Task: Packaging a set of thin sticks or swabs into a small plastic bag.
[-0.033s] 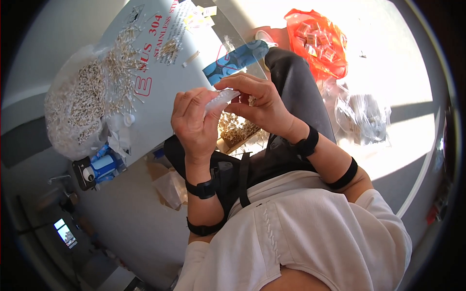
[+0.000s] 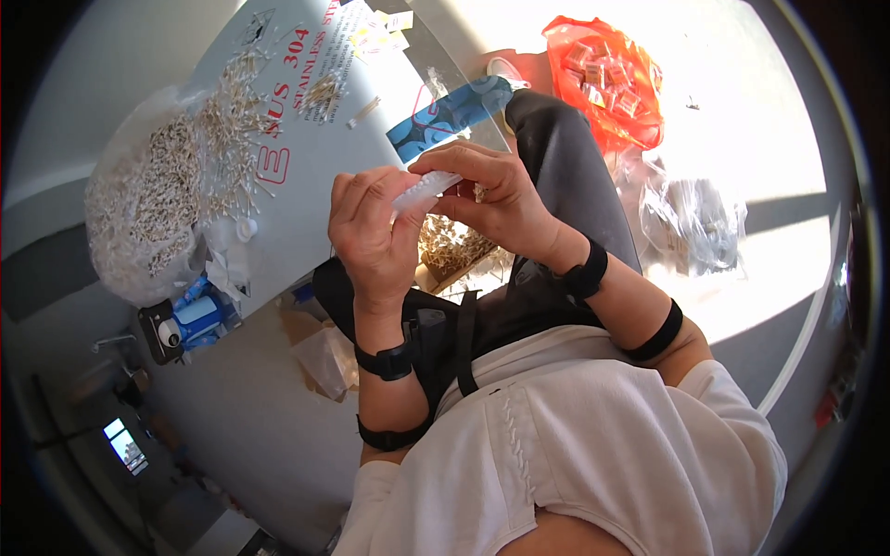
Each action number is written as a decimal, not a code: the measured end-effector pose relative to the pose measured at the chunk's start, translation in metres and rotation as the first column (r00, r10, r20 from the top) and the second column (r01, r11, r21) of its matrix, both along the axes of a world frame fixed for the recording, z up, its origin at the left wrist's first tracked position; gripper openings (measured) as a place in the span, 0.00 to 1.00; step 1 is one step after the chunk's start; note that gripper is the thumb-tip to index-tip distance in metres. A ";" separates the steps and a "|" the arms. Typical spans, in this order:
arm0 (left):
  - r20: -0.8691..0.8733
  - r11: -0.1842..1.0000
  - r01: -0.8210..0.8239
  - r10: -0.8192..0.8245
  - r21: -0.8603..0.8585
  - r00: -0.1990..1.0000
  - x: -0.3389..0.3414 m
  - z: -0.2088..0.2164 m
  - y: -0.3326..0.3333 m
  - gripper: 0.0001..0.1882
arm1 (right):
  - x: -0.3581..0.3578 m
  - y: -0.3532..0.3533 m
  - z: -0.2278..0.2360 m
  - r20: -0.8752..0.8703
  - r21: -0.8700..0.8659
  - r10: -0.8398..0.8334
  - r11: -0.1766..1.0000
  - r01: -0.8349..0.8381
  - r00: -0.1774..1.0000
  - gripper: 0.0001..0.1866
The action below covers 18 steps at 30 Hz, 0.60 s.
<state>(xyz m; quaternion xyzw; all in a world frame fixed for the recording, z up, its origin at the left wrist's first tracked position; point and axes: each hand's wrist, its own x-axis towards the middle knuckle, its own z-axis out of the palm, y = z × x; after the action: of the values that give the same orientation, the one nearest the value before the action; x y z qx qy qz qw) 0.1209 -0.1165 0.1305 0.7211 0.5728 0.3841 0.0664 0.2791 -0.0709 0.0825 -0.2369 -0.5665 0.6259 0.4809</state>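
Both hands meet above my lap around a small translucent plastic pack that has a row of white bumps along it. My left hand is closed on its left end, thumb against the near side. At the other end, the curved fingers and thumb of my right hand pinch it. A few swab tips show by the right palm; whether that hand grips them, I cannot tell. Below the hands lies a pile of cotton swabs in a brown carton, partly hidden by my hands.
To the left, a large clear bag of cotton swabs rests on a grey table with loose swabs. A blue bottle-like object is at its near edge. A red bag of small packs and clear plastic bags lie right.
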 end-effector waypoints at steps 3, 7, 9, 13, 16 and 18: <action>-0.001 1.000 0.017 -0.017 -0.022 1.000 0.008 0.009 0.004 0.15 | 0.000 0.003 -0.002 0.099 0.055 -0.030 0.998 0.025 0.995 0.16; 0.091 0.996 0.053 -0.047 -0.068 0.995 0.006 0.007 0.007 0.15 | -0.002 0.000 -0.004 0.076 -0.001 -0.049 0.999 0.049 0.996 0.14; 0.130 0.997 0.048 -0.039 -0.064 0.991 0.006 0.002 0.006 0.15 | -0.004 -0.002 -0.004 0.073 -0.051 -0.045 0.998 0.048 0.996 0.14; 0.185 0.998 0.056 -0.049 -0.030 0.981 0.006 -0.007 0.005 0.14 | -0.005 -0.002 -0.005 0.089 -0.072 -0.006 0.997 0.012 0.996 0.13; 0.190 0.998 0.053 -0.048 -0.021 0.981 0.012 -0.009 0.006 0.13 | -0.007 -0.004 -0.012 0.013 -0.118 -0.016 0.993 0.018 1.000 0.13; 0.179 0.996 0.068 -0.057 -0.056 0.982 0.013 -0.004 0.008 0.13 | -0.005 -0.003 -0.014 0.051 -0.080 -0.031 0.996 0.035 0.998 0.13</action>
<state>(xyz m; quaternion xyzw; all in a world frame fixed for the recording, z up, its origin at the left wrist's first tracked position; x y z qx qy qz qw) 0.1338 -0.1081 0.1262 0.6993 0.5534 0.4265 0.1513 0.2742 -0.0734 0.0683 -0.2811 -0.5483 0.6342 0.4670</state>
